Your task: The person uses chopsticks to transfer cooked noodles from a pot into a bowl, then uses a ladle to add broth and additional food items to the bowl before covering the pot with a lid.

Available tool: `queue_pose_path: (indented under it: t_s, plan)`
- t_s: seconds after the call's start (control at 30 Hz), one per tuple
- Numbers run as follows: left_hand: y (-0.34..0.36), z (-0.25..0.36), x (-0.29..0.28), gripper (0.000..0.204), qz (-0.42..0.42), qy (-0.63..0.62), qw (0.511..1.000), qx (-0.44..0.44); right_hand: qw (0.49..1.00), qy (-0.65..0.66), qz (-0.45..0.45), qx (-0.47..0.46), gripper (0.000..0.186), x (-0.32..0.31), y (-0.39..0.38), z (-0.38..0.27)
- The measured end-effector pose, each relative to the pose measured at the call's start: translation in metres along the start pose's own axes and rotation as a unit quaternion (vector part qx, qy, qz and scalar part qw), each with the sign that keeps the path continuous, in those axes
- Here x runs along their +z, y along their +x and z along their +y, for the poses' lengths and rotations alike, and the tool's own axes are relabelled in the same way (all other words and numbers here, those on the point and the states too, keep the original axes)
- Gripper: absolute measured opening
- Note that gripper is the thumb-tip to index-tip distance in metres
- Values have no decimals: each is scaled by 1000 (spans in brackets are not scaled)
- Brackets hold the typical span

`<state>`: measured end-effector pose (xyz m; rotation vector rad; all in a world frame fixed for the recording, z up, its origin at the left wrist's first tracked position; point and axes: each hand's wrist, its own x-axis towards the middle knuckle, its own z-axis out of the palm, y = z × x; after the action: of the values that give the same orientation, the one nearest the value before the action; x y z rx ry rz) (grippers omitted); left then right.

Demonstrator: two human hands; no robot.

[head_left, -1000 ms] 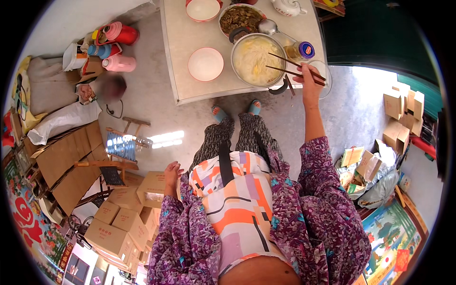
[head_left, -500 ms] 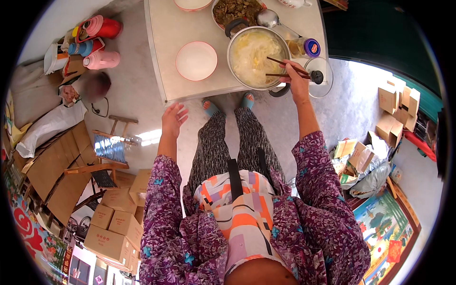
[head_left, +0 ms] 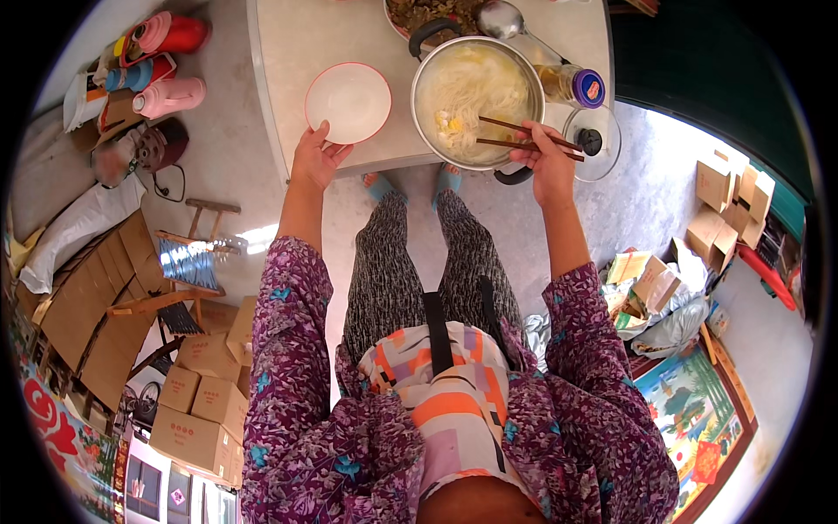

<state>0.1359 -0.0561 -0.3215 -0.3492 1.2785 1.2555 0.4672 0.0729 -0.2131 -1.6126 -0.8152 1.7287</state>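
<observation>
Head view: the left hand (head_left: 319, 160) has come up from in front of the worktop (head_left: 278, 65) to the near rim of the bowl (head_left: 351, 100), its thumb over the edge and its fingers loosely spread below. From above I cannot tell whether it really grips the bowl. The right hand (head_left: 548, 159) is closed around a pair of chopsticks (head_left: 499, 143), their tips inside the pot (head_left: 415, 109) at the noodles (head_left: 489, 80). A yellow-and-white lump (head_left: 451, 124) now shows nearer the pot's left side than it did half a second ago. As I judge it, the work has gone from one hand to two, with the bowl and the pot each attended to.

The bowl is round, smooth and white with a thin red rim, and sits on the worktop left of the pot. Shiny metal makes up the pot's wall, with thick dark handles; inside, the noodles lie pale, fine and tangled in cloudy yellowish broth. The chopsticks are slim, straight and dark brown. Right of the pot are a clear round lid (head_left: 590, 141) with a black knob and a see-through jar (head_left: 557, 83) capped in purple. Behind the pot lies a polished, rounded ladle (head_left: 499, 19), next to lumpy brown food (head_left: 428, 16).
</observation>
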Motion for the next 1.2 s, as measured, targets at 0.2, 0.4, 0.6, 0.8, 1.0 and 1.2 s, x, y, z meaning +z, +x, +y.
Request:
queue_pose_path:
  t_s: [0.2, 0.4, 0.6, 0.8, 1.0, 1.2]
  plan:
    - [15, 1, 4, 39, 4, 20, 1000, -12, 999, 28, -22, 6, 26, 1, 1, -2]
    - [25, -3, -1, 40, 18, 22, 1000, 7, 998, 50, -28, 3, 27, 0, -15, 2]
    - [8, -3, -8, 43, 29, 52, 997, 51, 997, 75, 31, 0, 25, 0, -21, 7]
    - [-40, -14, -19, 45, 7, 10, 999, 36, 983, 180, 12, 28, 24, -6, -30, 31]
    - [-87, -28, -27, 49, 10, 2, 1000, 26, 956, 277, 88, 43, 21, 15, -53, 52]
    - [-116, -28, -30, 47, 31, 18, 999, 23, 925, 340, 156, 59, 19, 39, -71, 55]
